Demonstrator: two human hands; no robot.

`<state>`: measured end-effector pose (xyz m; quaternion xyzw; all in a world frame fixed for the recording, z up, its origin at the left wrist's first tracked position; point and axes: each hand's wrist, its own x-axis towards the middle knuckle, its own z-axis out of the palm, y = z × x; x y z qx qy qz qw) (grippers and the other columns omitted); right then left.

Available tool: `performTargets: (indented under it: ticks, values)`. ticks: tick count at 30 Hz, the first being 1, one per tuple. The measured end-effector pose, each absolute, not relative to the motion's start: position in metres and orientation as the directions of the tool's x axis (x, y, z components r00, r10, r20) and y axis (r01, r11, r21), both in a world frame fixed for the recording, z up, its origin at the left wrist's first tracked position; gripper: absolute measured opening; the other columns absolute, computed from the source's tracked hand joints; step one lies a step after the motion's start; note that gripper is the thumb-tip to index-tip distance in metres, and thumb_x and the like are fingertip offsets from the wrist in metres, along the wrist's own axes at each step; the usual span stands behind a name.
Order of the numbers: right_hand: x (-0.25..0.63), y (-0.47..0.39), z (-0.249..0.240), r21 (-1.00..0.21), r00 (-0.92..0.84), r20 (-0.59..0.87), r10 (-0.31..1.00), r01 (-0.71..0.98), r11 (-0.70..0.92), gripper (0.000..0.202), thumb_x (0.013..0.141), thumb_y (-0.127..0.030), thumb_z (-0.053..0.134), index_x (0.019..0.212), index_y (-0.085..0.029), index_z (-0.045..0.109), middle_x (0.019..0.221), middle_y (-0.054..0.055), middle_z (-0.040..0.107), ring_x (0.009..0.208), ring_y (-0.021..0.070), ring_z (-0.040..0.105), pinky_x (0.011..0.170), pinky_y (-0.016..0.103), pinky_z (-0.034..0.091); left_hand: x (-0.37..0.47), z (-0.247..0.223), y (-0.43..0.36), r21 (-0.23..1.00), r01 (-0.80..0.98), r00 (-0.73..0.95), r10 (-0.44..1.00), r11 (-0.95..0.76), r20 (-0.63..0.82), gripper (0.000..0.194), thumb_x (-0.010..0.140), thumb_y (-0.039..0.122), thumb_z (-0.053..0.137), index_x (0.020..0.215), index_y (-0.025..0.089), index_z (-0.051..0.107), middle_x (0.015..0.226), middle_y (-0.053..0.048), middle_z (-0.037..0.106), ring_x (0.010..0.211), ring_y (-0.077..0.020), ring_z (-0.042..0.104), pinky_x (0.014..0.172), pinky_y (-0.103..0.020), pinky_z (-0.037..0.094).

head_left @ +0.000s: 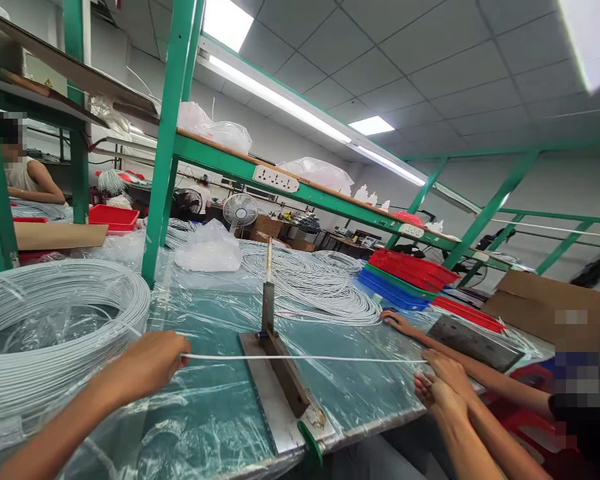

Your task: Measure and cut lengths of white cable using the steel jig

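Note:
My left hand (163, 360) is closed round a thin white cable (330, 359), left of a metal bench fixture (283, 373). The cable runs straight and nearly level across the fixture, ending at a co-worker's hand (447, 370) at right. Just below that hand is my right hand (437, 397), its fingers curled shut; whatever lies in them is hidden. The fixture has a flat base plate, a channel-shaped bar and an upright lever (269, 293). Another hand of the co-worker (397, 322) rests by a coiled cable bundle (325, 287).
A big coil of white cable (65, 333) lies at the left. Green posts (163, 153) carry a shelf over the bench. Stacked red and blue trays (405, 273) and a metal block (473, 343) stand at right. A green piece (310, 445) sits at the bench's front edge.

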<state>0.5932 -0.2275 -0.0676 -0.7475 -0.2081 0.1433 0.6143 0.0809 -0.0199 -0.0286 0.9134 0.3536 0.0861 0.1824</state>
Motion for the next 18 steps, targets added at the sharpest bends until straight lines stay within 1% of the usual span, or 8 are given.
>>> performTargets:
  ticks: [2,4,7,9,11,13,15,18]
  values:
    - [0.573,-0.226,-0.066,-0.989,0.856,0.030,0.516,0.100,-0.107,0.025,0.071,-0.042,0.054,0.061,-0.021,0.045,0.048,-0.002,0.042,0.036,0.0089,0.039,0.037,0.023,0.036,0.076,-0.018,-0.018,0.361,0.626,0.719,0.691,-0.691,0.076,0.025,0.078,0.012,0.045,0.077,0.025,0.066,0.077,-0.004,0.064,0.078,-0.0244,0.057,0.061,-0.028,0.026]
    - [0.537,-0.224,-0.064,-0.992,0.736,-0.009,0.677,0.077,-0.096,0.026,0.071,-0.044,0.059,0.069,-0.018,0.056,0.052,-0.002,0.046,0.040,0.0083,0.041,0.040,0.022,0.036,0.076,-0.009,-0.020,0.351,0.621,0.709,0.693,-0.701,0.130,0.025,0.080,0.013,0.044,0.084,0.027,0.065,0.081,-0.002,0.064,0.080,-0.0237,0.057,0.063,-0.028,0.026]
    - [0.462,-0.218,-0.068,-0.964,0.206,-0.175,0.963,0.163,-0.211,0.046,0.073,-0.056,0.058,0.077,-0.011,0.065,0.051,0.001,0.051,0.042,0.0088,0.046,0.042,0.021,0.036,0.085,0.001,-0.037,0.386,0.579,0.723,0.671,-0.718,0.163,0.024,0.082,0.016,0.045,0.089,0.029,0.064,0.082,0.000,0.065,0.081,-0.0221,0.058,0.063,-0.027,0.026]
    - [0.408,-0.210,-0.076,-0.935,-0.110,-0.307,0.945,0.223,-0.277,0.048,0.075,-0.050,0.060,0.106,-0.013,0.061,0.062,0.004,0.060,0.047,0.0084,0.052,0.047,0.020,0.039,0.092,0.005,-0.055,0.441,0.516,0.758,0.631,-0.735,0.164,0.020,0.083,0.020,0.047,0.089,0.029,0.063,0.075,0.001,0.063,0.074,-0.0203,0.057,0.060,-0.027,0.026]
    - [0.361,-0.198,-0.085,-0.958,-0.272,-0.282,0.920,0.139,-0.252,0.068,0.071,-0.046,0.067,0.130,-0.020,0.042,0.071,0.003,0.063,0.052,0.0085,0.055,0.050,0.020,0.042,0.095,0.007,-0.072,0.510,0.434,0.790,0.586,-0.742,0.180,0.021,0.083,0.023,0.047,0.096,0.030,0.062,0.074,0.001,0.061,0.072,-0.0194,0.055,0.061,-0.026,0.027]
    - [0.325,-0.185,-0.093,-0.985,-0.303,-0.154,0.941,-0.023,-0.168,0.082,0.067,-0.048,0.070,0.135,-0.021,0.032,0.073,0.003,0.064,0.050,0.0085,0.055,0.049,0.020,0.043,0.094,0.007,-0.086,0.571,0.356,0.835,0.526,-0.740,0.161,0.028,0.083,0.022,0.046,0.105,0.033,0.058,0.078,0.002,0.060,0.077,-0.0193,0.054,0.065,-0.026,0.031]
    - [0.299,-0.172,-0.096,-0.979,-0.245,-0.024,0.969,-0.192,-0.073,0.083,0.066,-0.049,0.071,0.134,-0.019,0.033,0.070,0.003,0.063,0.047,0.0085,0.054,0.047,0.020,0.042,0.087,0.003,-0.091,0.610,0.328,0.872,0.479,-0.721,0.097,0.031,0.082,0.023,0.047,0.110,0.035,0.056,0.080,0.002,0.060,0.082,-0.0193,0.053,0.068,-0.025,0.034]
    - [0.275,-0.156,-0.095,-0.901,-0.094,0.017,0.995,-0.434,-0.025,0.058,0.071,-0.045,0.067,0.119,-0.018,0.050,0.058,-0.003,0.058,0.037,0.0045,0.045,0.039,0.016,0.036,0.057,-0.008,-0.079,0.660,0.427,0.824,0.566,-0.618,-0.003,0.026,0.084,0.038,0.049,0.107,0.032,0.058,0.077,0.002,0.060,0.073,-0.0168,0.056,0.063,-0.022,0.037]
